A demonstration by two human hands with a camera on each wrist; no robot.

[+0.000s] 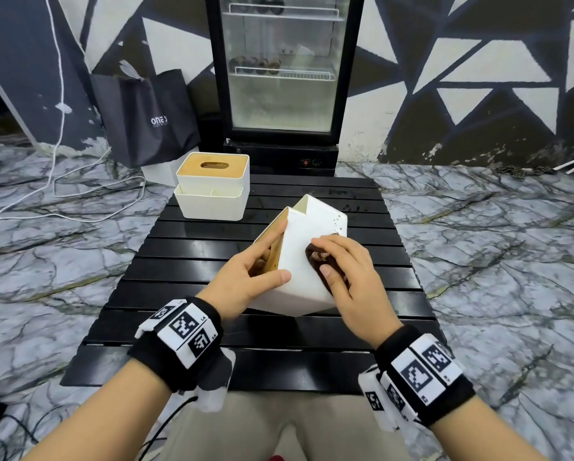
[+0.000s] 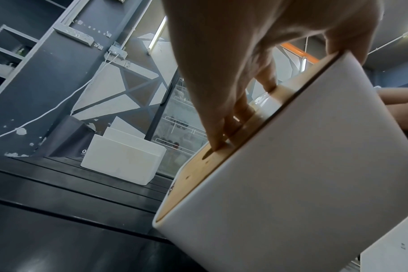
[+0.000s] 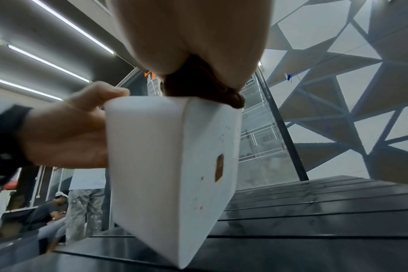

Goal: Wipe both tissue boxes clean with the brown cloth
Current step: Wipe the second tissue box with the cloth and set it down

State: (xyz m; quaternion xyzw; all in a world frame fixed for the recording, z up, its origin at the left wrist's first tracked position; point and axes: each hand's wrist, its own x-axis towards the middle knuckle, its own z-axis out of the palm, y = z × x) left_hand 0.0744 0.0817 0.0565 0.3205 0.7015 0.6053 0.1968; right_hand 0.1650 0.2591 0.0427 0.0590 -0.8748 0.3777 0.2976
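Left hand grips the tilted tissue box, fingers in its slot.
Right hand presses the brown cloth on its white side.

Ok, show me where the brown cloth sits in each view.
Head: cloth right of centre, under the right hand, on the tilted box.
Left wrist: not in view.
Right wrist: cloth upper centre, on the box's top edge.
Shared landmark: the fridge.
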